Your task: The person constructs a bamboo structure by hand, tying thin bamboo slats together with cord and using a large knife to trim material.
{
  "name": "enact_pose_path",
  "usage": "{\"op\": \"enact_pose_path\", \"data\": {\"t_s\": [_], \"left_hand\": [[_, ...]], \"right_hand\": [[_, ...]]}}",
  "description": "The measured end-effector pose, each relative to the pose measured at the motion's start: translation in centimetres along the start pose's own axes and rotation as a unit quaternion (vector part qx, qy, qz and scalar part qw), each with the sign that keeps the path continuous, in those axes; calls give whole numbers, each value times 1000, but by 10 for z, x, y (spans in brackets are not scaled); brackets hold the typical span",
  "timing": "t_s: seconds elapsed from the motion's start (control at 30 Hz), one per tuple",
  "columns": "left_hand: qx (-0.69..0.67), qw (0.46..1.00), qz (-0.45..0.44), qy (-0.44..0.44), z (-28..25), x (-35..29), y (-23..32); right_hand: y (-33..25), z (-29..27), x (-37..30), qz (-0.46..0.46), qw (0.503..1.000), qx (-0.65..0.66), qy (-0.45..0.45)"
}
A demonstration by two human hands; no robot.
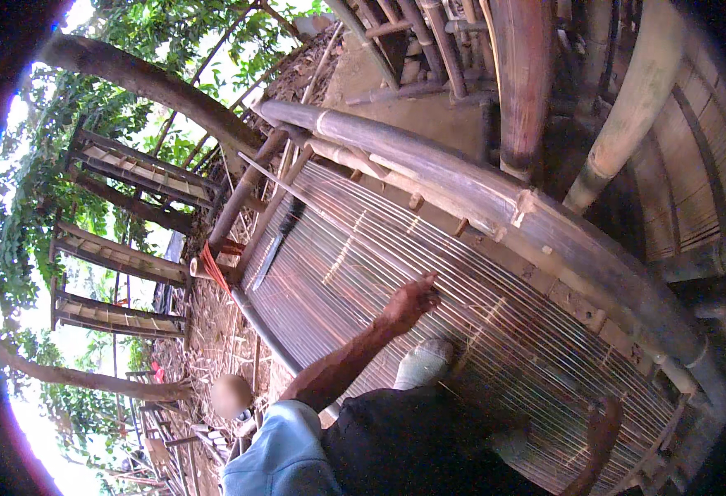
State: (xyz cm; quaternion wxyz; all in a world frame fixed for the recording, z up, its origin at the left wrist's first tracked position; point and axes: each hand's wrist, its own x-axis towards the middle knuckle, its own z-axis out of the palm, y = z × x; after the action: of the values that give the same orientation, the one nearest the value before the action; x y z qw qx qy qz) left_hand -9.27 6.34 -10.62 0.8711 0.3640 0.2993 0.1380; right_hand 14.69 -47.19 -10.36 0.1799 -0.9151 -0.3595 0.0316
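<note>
A long, thin bamboo slat [272, 174] sticks out past the far left end of a bamboo frame and runs diagonally over a bed of thin slats [297, 306]. My left hand [413, 303] is closed on this slat near the middle of the bed. Farther right along the same line, my right hand [604, 420] is closed on it too; its fingertips are partly hidden. Pale lashings [346, 248] cross the bed in rows. A knife [272, 250] with a dark handle lies on the slats at the far left. My foot, in a light grey covering [425, 361], rests on the bed below my left hand.
A thick bamboo pole [462, 178] edges the bed's far side. Upright poles [524, 83] rise behind it. Orange cord [214, 269] is tied at the left corner. Leaning bamboo racks [123, 256], trees, a person [232, 397] and littered ground lie to the left.
</note>
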Motion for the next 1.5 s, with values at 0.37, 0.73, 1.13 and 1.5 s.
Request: {"op": "enact_pose_path", "data": {"t_s": [0.37, 0.73, 1.13, 1.5], "left_hand": [[3, 995, -50, 85, 9, 0, 7], [-1, 970, -48, 239, -57, -5, 47], [559, 797, 184, 137, -165, 28, 111], [371, 902, 176, 132, -149, 92, 98]], "right_hand": [[-54, -22, 44, 112, 979, 95, -141], [-81, -18, 52, 70, 979, 137, -130], [-27, -4, 66, 25, 999, 19, -28], [7, -25, 84, 94, 991, -86, 48]]}}
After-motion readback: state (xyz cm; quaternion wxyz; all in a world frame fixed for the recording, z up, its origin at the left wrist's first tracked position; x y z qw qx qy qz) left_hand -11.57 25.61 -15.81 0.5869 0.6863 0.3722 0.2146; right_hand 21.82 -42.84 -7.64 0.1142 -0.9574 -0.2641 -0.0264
